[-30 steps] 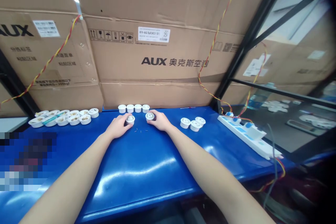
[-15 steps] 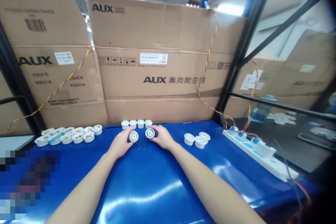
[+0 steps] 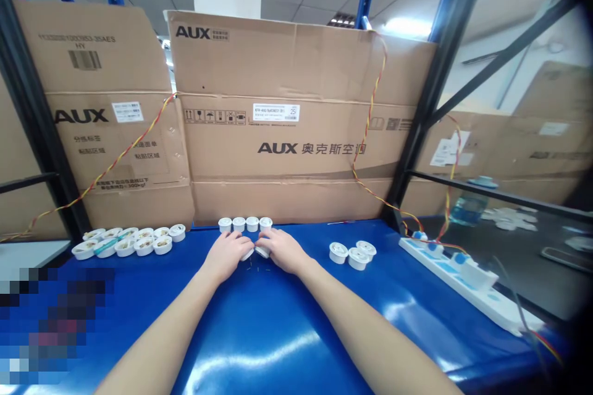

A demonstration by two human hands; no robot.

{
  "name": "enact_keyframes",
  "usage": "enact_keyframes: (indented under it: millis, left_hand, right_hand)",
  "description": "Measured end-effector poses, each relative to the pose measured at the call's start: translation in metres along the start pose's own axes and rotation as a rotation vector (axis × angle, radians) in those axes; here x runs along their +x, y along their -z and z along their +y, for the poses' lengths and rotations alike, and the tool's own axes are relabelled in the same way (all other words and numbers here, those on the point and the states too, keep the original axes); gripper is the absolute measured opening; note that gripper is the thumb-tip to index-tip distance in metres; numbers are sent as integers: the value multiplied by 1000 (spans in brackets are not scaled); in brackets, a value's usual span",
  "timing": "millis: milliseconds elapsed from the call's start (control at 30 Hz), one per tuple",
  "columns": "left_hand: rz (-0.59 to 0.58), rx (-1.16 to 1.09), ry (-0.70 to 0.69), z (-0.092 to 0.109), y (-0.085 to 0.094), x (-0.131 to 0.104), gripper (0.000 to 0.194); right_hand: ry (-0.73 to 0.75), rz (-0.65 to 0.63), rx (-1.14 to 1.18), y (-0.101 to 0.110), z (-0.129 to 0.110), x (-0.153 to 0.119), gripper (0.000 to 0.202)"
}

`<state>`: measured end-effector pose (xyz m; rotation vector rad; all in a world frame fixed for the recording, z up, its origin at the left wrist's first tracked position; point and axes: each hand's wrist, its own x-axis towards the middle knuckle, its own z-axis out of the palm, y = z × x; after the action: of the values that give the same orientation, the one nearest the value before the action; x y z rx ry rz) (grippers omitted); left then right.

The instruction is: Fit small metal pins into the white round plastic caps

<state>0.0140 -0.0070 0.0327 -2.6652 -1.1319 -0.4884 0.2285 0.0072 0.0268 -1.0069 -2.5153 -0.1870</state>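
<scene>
My left hand (image 3: 228,255) is closed around a small round white plastic piece (image 3: 249,254), mostly covered by the fingers. Beside it, my right hand (image 3: 283,249) grips a second white round piece (image 3: 262,251), also partly hidden. Both are held low over the blue table surface (image 3: 259,315), almost side by side. A row of several white round cups (image 3: 238,224) stands just behind the hands. A few tiny thin pins (image 3: 258,270) lie on the blue surface in front of the fingers.
Several white cups holding small parts (image 3: 125,247) stand at the left, a teal stick (image 3: 109,242) across them. Three white round pieces (image 3: 358,258) sit to the right. Farther right lies a white power strip (image 3: 467,284). Cardboard (image 3: 287,136) walls the back.
Both hands have turned the white pieces from facing me to facing down, so their open ends no longer show. The view has tilted slightly up.
</scene>
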Motion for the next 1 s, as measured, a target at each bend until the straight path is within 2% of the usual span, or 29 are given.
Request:
enact_keyframes:
  millis: [167, 233, 300, 367, 433, 500, 600, 700, 733, 833, 900, 1000]
  left_hand:
    - [67, -41, 55, -1, 1, -3, 33]
    - [98, -89, 170, -2, -3, -5, 33]
    - [112, -160, 345, -3, -9, -8, 38]
    - [92, -216, 517, -6, -17, -11, 47]
    - [48, -214, 588, -12, -24, -13, 45]
    - [34, -177, 618, -19, -27, -15, 43]
    - [135, -106, 676, -24, -23, -15, 43]
    - [237, -81, 624, -20, -14, -13, 22]
    - [226, -97, 587, -17, -11, -12, 17]
    - [89, -189, 550, -9, -9, -9, 22]
    - [11, -216, 592, -8, -12, -9, 27]
    - [-21, -230, 633, -12, -19, -11, 34]
  right_hand:
    - [-65, 62, 39, 5, 0, -2, 35]
    - [-155, 76, 80, 2, 2, -3, 35]
    - [-319, 62, 128, -4, 6, -6, 42]
    - [-487, 15, 147, -10, 12, -8, 50]
    - [-567, -43, 117, -14, 18, -10, 49]
    - [-588, -67, 57, -14, 23, -12, 47]
    - [-634, -58, -18, -8, 25, -12, 38]
    - [-593, -112, 42, -2, 20, -11, 28]
    - [-546, -138, 88, -1, 17, -10, 29]
    - [-413, -165, 185, -1, 9, -9, 28]
    - [-408, -147, 197, -2, 5, -8, 32]
    - [-451, -140, 200, -5, 4, -7, 41]
